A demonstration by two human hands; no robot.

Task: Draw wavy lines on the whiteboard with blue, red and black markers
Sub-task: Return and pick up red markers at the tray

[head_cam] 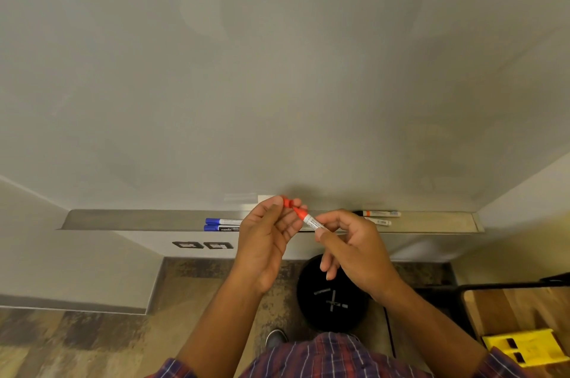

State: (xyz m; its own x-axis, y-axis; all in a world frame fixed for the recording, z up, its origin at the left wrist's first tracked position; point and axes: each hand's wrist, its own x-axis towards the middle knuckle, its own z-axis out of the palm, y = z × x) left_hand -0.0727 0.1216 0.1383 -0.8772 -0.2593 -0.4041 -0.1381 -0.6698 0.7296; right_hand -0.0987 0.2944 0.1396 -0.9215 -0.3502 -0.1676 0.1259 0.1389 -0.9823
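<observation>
Whiteboard (277, 69); right hand (354, 249) around red marker (312, 222)

Both bare forearms reach up from the lower edge and converge near the middle. The left grip (265, 235), palm turned toward the other, pinches a red cap (287, 202) at its fingertips. The right grip (354, 251) pinches a red marker (312, 222) between thumb and forefinger, with its other fingers loosely bent below.
</observation>
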